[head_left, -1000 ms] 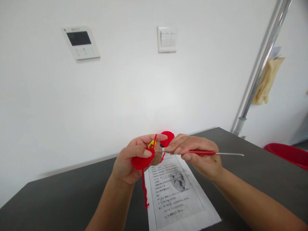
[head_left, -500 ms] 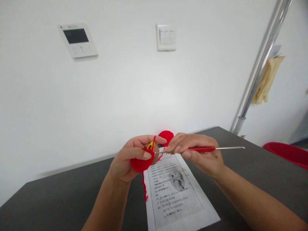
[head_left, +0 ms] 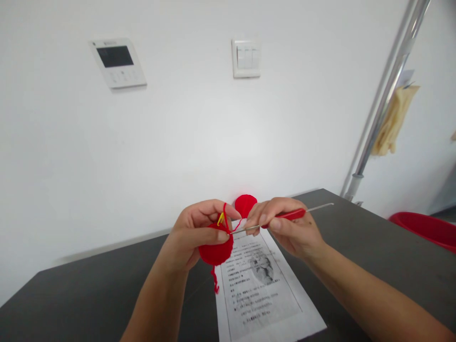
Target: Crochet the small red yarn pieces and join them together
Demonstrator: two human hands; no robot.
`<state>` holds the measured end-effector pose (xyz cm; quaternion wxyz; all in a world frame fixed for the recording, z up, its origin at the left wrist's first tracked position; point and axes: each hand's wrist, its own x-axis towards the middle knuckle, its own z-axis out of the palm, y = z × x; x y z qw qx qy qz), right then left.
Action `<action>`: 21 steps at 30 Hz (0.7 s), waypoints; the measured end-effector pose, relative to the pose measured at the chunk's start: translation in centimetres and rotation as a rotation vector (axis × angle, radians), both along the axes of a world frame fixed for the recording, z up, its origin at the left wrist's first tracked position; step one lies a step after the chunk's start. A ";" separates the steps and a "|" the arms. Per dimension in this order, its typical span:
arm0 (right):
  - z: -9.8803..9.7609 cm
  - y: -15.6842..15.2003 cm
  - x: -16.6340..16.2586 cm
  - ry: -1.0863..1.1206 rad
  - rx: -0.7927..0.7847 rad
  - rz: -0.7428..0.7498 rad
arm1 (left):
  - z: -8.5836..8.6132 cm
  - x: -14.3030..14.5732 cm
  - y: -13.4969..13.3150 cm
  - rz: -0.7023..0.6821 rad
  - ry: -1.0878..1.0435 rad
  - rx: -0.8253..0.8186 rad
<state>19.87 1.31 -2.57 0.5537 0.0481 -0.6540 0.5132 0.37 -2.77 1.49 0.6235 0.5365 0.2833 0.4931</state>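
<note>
My left hand [head_left: 194,232] is closed on a round red crochet piece [head_left: 216,249], the thumb pressed on its upper edge. A yellow stitch marker [head_left: 221,219] sits at the top of the piece. Red yarn [head_left: 225,213] loops over the left forefinger, and a short tail hangs below the piece. Between its fingers and thumb, my right hand [head_left: 288,223] grips a crochet hook [head_left: 292,215] with a red handle and metal ends. One end of the hook meets the piece by the left thumb; the other points to the right. Behind the hands lies a red yarn ball [head_left: 245,205].
A printed sheet [head_left: 263,304] with a dark picture lies on the dark table [head_left: 89,289] under the hands. The white wall behind carries an intercom panel [head_left: 119,64] and a switch plate [head_left: 246,59]. At right are a metal pole [head_left: 386,95] and a red basin-like object [head_left: 423,228].
The hook has tilted, its free right end rising and shifting left. The red piece has turned to show more of its face and moved slightly right and down.
</note>
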 end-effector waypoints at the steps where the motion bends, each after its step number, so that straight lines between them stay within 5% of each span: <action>1: -0.1 -0.1 -0.2 0.019 0.003 -0.034 | 0.0 0.1 -0.1 0.032 0.008 0.028; 11: 0.9 -0.1 0.7 -0.124 0.668 -0.500 | -0.2 1.6 -0.8 0.126 0.023 0.066; 21: 0.3 -0.1 1.0 -0.101 0.374 -0.378 | -0.2 1.4 -0.4 0.176 0.054 0.138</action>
